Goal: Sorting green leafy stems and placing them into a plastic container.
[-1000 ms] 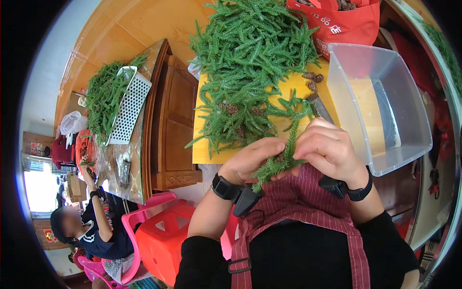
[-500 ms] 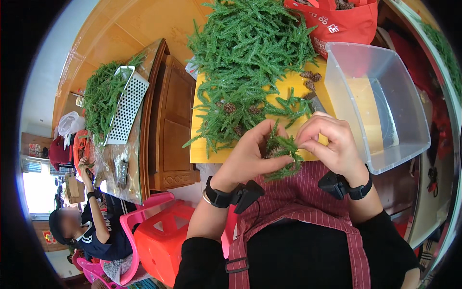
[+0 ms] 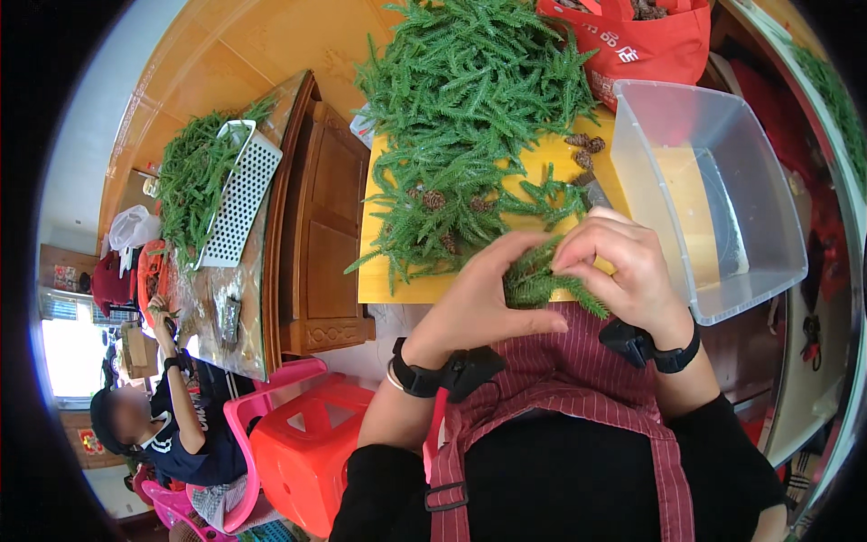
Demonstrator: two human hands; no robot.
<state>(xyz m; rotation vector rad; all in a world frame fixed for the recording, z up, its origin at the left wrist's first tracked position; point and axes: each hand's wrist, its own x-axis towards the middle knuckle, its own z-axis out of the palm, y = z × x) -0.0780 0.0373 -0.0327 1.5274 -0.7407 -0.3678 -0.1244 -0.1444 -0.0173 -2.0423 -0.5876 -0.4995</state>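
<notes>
Just off the near edge of the yellow table (image 3: 397, 291), both my hands are at one small artificial pine sprig (image 3: 533, 278). My left hand (image 3: 479, 294) curves around its left side, thumb stretched out below the needles. Pinched fingertips of my right hand (image 3: 614, 264) hold it from the right; what exactly lies between them is hidden. Right beyond my hands lies a loose pine sprig (image 3: 545, 197). A pine cone (image 3: 434, 200) and several others rest among the greenery to the left.
A large heap of green pine branches (image 3: 474, 81) covers the far table. Small pine cones (image 3: 582, 158) lie beside a clear plastic bin (image 3: 668, 203); behind it is a red bag (image 3: 650, 45). At left are a white perforated basket (image 3: 239, 208), a red stool (image 3: 302, 452) and a seated person (image 3: 181, 434).
My left hand has turned and its thumb has straightened. The sprig has turned with it, its tips now pointing down to the right. My right hand stays nearly in place.
</notes>
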